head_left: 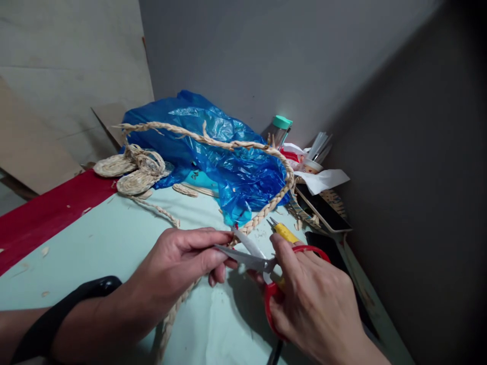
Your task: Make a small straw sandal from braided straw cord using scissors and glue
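A long braided straw cord point(266, 209) loops across the table, and its lower length hangs below my left hand. My left hand point(186, 258) pinches the braid between thumb and fingers. In my right hand point(312, 289) is a pair of red-handled scissors point(251, 259), fingers wrapped round the loops. The scissor blades are parted, with their tips at the braid beside my left fingertips. Just beyond my right hand lies a yellow-handled tool point(286, 233) with a pointed metal tip; part of it is hidden by the hand.
Crumpled blue plastic bags point(205, 132) lie at the back. Woven straw soles point(131, 172) rest at the left near a red cloth strip point(64, 213). A green-lidded bottle point(281, 126), white paper point(323, 180) and a phone-like dark slab point(323, 208) are by the right wall.
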Demonstrator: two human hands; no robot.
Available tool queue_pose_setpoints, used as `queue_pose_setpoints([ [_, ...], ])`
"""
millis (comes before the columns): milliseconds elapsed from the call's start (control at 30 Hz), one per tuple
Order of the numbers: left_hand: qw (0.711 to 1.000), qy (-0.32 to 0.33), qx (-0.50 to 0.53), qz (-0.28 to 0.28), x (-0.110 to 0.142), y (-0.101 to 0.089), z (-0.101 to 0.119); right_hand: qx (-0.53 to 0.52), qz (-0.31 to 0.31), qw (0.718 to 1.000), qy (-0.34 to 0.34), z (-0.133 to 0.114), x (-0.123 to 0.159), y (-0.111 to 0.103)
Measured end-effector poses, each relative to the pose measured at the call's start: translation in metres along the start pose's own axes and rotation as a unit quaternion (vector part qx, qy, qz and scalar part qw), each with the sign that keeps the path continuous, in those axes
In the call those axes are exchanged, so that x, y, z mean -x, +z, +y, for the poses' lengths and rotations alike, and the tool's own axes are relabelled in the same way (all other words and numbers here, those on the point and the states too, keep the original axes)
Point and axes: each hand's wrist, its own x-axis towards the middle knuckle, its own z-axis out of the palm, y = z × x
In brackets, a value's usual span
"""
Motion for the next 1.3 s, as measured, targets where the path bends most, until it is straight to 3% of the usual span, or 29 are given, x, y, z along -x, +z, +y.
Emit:
queue_pose_setpoints([
  [167, 1.000, -0.002, 0.020, -0.010, 0.001, 0.000, -0.001, 0.015, 0.020, 1.000, -0.013, 0.001, 0.002, 0.001],
  [367, 0.997, -0.052, 0.030, -0.044, 0.000, 0.003, 0.002, 0.021, 0.022, 0.999, -0.011, 0.001, 0.002, 0.002],
  [667, 0.997, -0.074, -0.001, -0.025, 0.000, 0.002, 0.001, 0.028, 0.046, 0.998, -0.014, -0.002, 0.000, 0.001],
  [867, 0.997, -0.067, -0.037, -0.021, 0.000, 0.000, 0.000, 0.040, 0.021, 0.998, -0.037, -0.001, 0.002, 0.003],
  [1067, 0.999, -0.053, -0.005, -0.012, 0.000, 0.001, 0.004, 0.047, 0.010, 0.997, -0.060, 0.004, 0.003, 0.002],
  [1300, 0.992, -0.054, 0.111, 0.007, -0.003, 0.002, -0.003, -0.105, 0.004, 0.992, 0.071, 0.016, 0.004, 0.005],
])
